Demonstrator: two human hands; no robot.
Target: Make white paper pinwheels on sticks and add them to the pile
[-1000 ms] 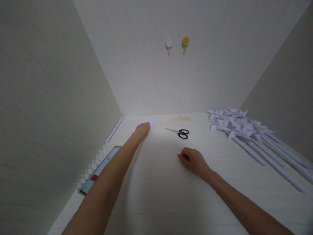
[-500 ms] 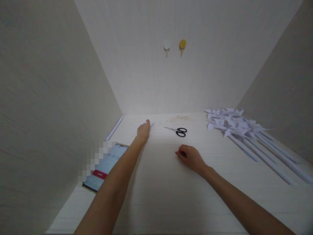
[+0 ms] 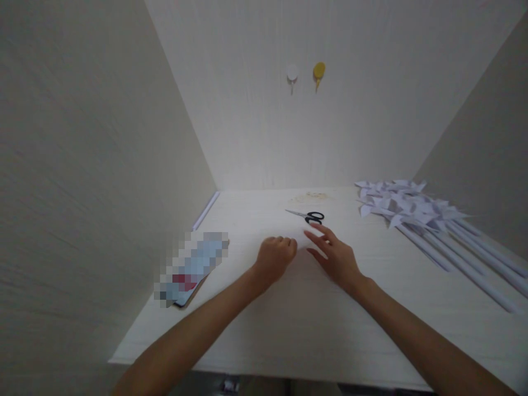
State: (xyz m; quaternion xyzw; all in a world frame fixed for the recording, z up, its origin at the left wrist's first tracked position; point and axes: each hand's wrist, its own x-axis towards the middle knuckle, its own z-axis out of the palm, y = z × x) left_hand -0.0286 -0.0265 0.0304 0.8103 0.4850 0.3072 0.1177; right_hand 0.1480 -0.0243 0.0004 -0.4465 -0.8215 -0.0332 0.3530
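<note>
My left hand is curled into a fist over the middle of the table. What it holds, if anything, is hidden by the fingers. Just to its right is my right hand, fingers apart and nothing visible between them. Beyond the right fingertips lie scissors with black handles, their blades pointing left. Farther right, several white paper pinwheels on rolled paper sticks are piled together.
A phone, partly blurred out, lies on the left of the white table. Behind it a white paper roll rests along the left wall. A white hook and a yellow hook are on the back wall.
My left hand has come back toward me and right, from a thin white piece at the rear that no longer shows there. My right hand's fingers have spread. The view has shifted slightly.
</note>
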